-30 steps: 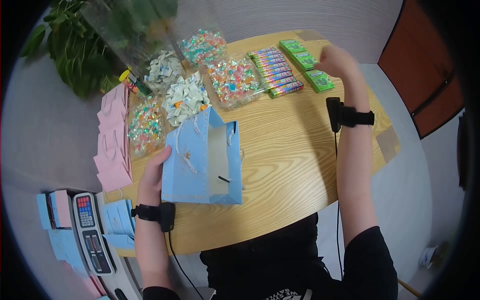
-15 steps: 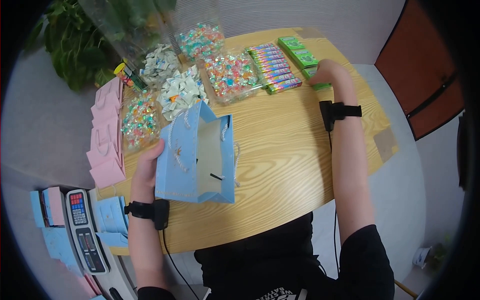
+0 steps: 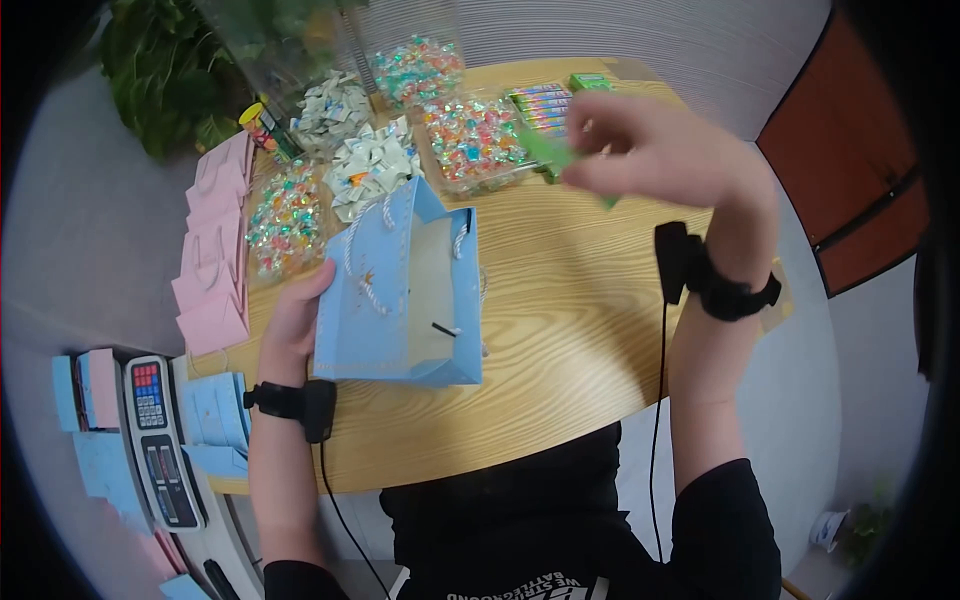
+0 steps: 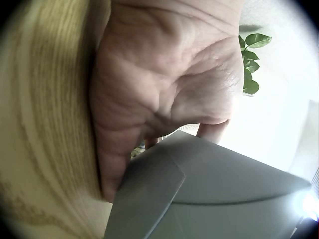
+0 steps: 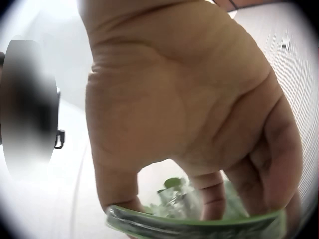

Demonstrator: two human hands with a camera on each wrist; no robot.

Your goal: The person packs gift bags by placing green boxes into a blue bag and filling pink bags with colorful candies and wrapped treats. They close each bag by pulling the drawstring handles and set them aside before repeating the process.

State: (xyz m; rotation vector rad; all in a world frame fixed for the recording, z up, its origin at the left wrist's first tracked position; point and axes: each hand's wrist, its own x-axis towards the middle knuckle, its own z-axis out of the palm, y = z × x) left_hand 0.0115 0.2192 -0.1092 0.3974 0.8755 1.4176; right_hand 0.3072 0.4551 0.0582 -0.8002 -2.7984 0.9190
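The left hand [image 3: 296, 312] grips the left side of a light blue paper bag [image 3: 370, 310], whose mouth faces up and right; in the left wrist view the fingers of the left hand [image 4: 164, 74] go round the bag [image 4: 224, 184]. Above the table, up and right of the bag, the right hand [image 3: 660, 150] pinches a green packet [image 3: 545, 150], blurred in the head view. The right wrist view shows that packet [image 5: 189, 226] between thumb and fingers of the right hand [image 5: 184, 94].
Trays of wrapped candies [image 3: 475, 140], white sachets [image 3: 372, 170] and striped candy sticks [image 3: 540, 105] stand along the table's back. Pink bags [image 3: 212, 270] line its left edge, with a scale [image 3: 165, 440] and folded blue bags [image 3: 217, 410] at lower left.
The right hand has come away from the row of green packets, moving left toward the blue bag with one packet held. The left hand still holds the bag.
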